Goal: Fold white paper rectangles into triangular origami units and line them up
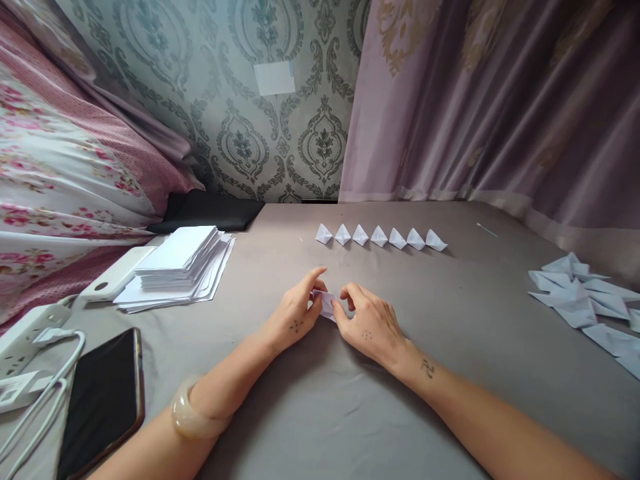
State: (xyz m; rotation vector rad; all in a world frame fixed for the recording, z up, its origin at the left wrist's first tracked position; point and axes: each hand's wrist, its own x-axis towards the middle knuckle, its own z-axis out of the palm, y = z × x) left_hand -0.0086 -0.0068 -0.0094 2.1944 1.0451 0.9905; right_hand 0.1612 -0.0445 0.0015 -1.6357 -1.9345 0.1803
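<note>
Between my two hands, near the middle of the table, is a small folded piece of white paper point(327, 305). My left hand point(301, 303) grips its left side, with the index finger raised and pointing away. The thumb and curled fingers of my right hand point(367, 320) pinch the right edge. Some of the paper is hidden behind the fingers. Beyond my hands, several small pointed folded-paper pieces point(379, 237) stand in a row across the table.
A stack of white paper point(175, 257) lies at the left, beside a white power bank point(117, 273), a power strip point(30, 333) with cables and a black phone point(103, 400). Folded paper shapes point(575, 300) are heaped at the right. A cotton swab point(487, 229) lies far right.
</note>
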